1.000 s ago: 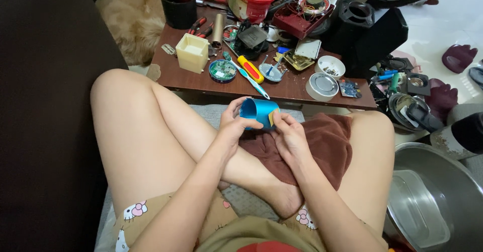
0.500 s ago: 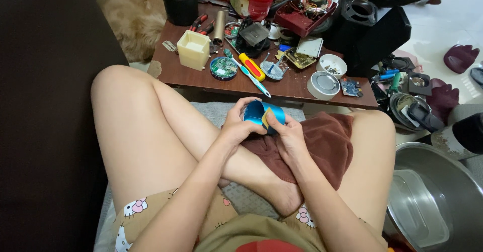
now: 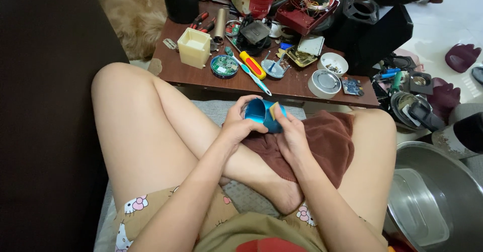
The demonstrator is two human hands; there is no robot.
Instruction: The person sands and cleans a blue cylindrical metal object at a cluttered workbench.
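Beyond the hands stands a low wooden table [image 3: 302,83], its far edge cut off by the frame, crowded with small parts too jumbled to sort out. Under the hands a brown towel [image 3: 327,141] lies over the lap (partly hidden by the wrists). The left hand [image 3: 239,126] wraps the rim of a blue cup-shaped shell [image 3: 262,115], held just above the towel; the right hand [image 3: 292,134] grips its other side, thumb pressing a small tan piece whose kind cannot be made out.
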